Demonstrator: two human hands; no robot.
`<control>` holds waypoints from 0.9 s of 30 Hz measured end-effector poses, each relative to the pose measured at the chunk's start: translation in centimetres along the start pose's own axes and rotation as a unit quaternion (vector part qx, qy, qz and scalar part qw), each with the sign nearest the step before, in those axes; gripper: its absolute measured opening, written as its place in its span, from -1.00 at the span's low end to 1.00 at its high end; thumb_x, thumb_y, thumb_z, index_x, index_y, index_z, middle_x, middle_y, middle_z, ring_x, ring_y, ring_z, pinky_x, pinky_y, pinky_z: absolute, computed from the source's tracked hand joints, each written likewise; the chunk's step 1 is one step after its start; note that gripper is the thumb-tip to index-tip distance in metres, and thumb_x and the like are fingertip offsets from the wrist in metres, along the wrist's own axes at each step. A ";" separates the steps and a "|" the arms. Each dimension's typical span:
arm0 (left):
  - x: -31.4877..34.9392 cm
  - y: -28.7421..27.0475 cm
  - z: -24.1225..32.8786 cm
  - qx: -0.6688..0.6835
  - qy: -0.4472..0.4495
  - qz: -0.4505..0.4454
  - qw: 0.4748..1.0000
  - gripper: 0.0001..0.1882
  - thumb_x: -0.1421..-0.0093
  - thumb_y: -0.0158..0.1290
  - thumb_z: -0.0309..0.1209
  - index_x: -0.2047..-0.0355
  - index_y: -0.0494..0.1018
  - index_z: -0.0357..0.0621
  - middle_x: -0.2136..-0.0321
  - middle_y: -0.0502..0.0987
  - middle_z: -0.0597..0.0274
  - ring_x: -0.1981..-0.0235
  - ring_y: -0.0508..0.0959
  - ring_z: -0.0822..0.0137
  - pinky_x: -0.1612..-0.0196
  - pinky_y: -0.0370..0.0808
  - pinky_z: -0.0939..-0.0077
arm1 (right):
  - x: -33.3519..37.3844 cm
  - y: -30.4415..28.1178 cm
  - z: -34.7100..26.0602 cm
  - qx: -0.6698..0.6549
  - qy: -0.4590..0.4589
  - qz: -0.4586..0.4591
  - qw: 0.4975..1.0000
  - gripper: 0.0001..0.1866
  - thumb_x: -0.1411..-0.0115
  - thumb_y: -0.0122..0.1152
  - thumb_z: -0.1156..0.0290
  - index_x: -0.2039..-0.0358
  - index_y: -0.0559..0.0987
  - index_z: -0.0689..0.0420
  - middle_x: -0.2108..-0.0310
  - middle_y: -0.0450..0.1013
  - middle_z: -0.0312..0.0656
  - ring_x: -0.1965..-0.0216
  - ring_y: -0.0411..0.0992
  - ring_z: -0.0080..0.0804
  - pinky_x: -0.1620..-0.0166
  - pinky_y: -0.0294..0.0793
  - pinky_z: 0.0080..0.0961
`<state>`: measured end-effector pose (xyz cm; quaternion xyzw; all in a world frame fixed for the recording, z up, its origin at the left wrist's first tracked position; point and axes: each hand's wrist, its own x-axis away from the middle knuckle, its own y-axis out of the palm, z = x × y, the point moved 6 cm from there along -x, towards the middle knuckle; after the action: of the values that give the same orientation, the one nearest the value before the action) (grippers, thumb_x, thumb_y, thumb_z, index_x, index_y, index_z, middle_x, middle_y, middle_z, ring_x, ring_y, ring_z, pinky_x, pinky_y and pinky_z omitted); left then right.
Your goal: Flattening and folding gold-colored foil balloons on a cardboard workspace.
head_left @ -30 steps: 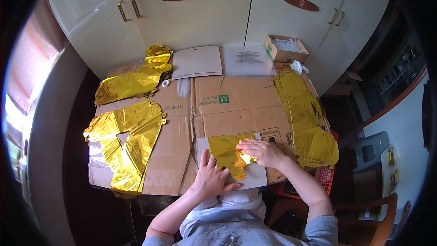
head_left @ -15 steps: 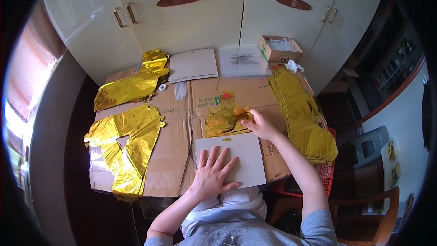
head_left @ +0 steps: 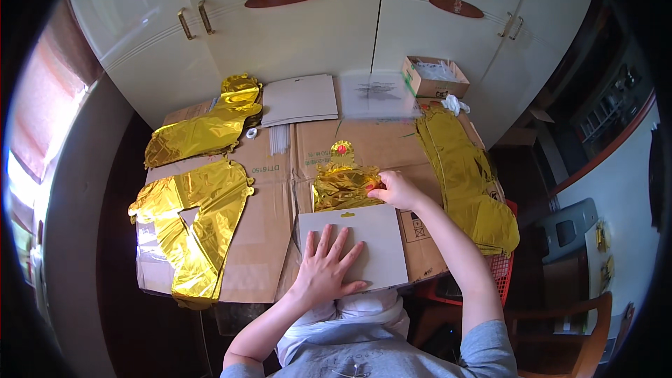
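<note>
My left hand [head_left: 326,266] lies flat with fingers spread on a pale grey card [head_left: 383,241] that has a hang hole in its top edge. Just beyond the card is a crumpled gold foil balloon [head_left: 339,185], with a rounded tab and a red spot at its far end. My right hand [head_left: 399,190] pinches the right edge of this foil balloon between thumb and fingers. The near part of the foil goes out of sight at the card's top edge; whether it runs under the card, I cannot tell.
Flat gold foil balloons lie at the left [head_left: 203,203] and right [head_left: 458,175] of the cardboard-covered table [head_left: 259,266]. Grey cards [head_left: 301,101], clear plastic sleeves [head_left: 374,94] and an open box [head_left: 437,87] stand at the back. A red basket [head_left: 500,273] is low at the right.
The foil balloon's far end has spread out and stands further away, its tab now showing clearly. My right hand has shifted slightly nearer and left; my left hand stays on the card.
</note>
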<state>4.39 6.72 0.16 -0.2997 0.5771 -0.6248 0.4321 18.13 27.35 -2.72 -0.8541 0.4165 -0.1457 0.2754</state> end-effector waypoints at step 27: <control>-0.3 -0.3 -0.1 0.005 -0.004 -0.006 1.000 -0.17 -0.07 -0.04 0.33 -0.26 0.26 0.19 -0.29 0.17 -0.09 -0.31 0.08 -0.28 -0.23 -0.02 -0.40 | -0.3 0.8 0.5 -0.049 -0.014 -0.024 0.998 -0.63 -0.04 0.39 0.28 0.21 0.58 0.25 0.31 0.60 -0.05 0.27 0.57 -0.30 0.18 0.50 -0.39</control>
<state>4.39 7.06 0.51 -0.3036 0.5700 -0.6294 0.4321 17.67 27.37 -3.61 -0.8783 0.3983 -0.1204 0.2354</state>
